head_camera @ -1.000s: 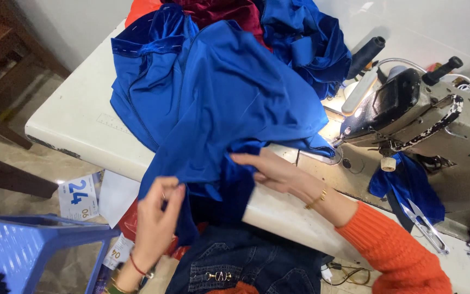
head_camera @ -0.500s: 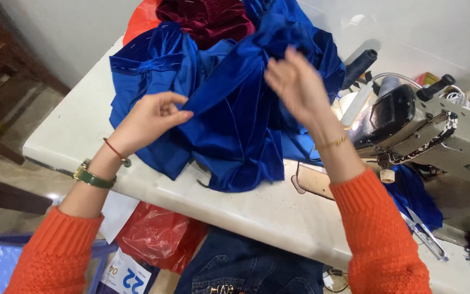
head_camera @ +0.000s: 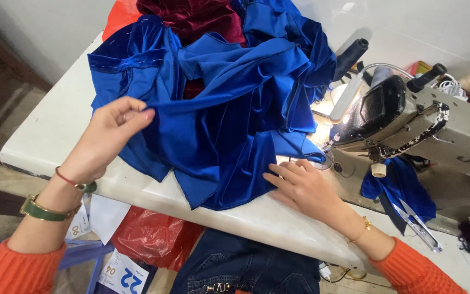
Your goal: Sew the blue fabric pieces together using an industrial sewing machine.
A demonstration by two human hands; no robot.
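Blue fabric [head_camera: 218, 114] edge — pinched by left hand [head_camera: 110, 133]; right hand [head_camera: 300, 185] flat beside.

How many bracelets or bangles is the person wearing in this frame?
3. A green bangle and a thin red cord bracelet sit on the left wrist; a thin gold chain sits on the right wrist. The orange sleeves may hide more.
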